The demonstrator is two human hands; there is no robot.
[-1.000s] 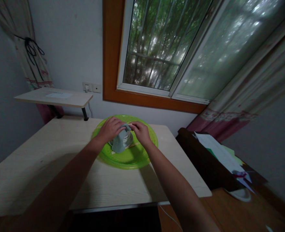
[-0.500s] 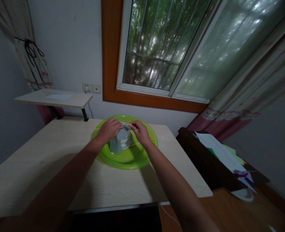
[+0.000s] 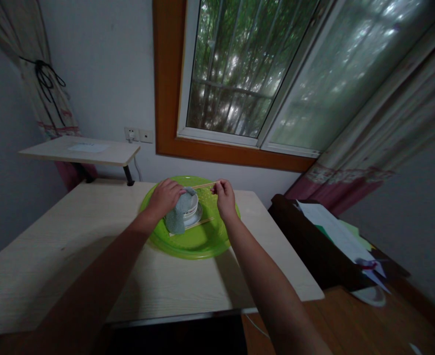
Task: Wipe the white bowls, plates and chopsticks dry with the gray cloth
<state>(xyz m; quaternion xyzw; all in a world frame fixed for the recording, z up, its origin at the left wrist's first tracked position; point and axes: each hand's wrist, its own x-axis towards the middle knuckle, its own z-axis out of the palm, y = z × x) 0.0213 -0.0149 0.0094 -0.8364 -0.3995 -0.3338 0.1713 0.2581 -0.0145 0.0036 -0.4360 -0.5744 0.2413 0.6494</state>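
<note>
A grey cloth (image 3: 176, 220) is gripped at its top by my left hand (image 3: 165, 198), and the rest hangs down over the left side of a stack of white bowls (image 3: 191, 211). My right hand (image 3: 225, 198) pinches the right end of a chopstick (image 3: 204, 185). The chopstick's other end runs into the cloth at my left fingers, where it is hidden. All this is over a round green tray (image 3: 198, 246). In front of the bowls, another light wooden chopstick (image 3: 203, 222) lies slanting on the tray, partly behind the cloth.
The tray stands on a pale wooden table (image 3: 180, 286). A small raised shelf (image 3: 91, 153) with a paper on it is at the back left. Past the table's right edge is a dark piece of furniture (image 3: 306, 246) with papers (image 3: 335, 229). The window (image 3: 239, 88) lies behind.
My right hand has moved right, away from my left hand, and more of the chopstick shows between them. My left hand, still on the cloth, has shifted slightly left, uncovering more of the bowls.
</note>
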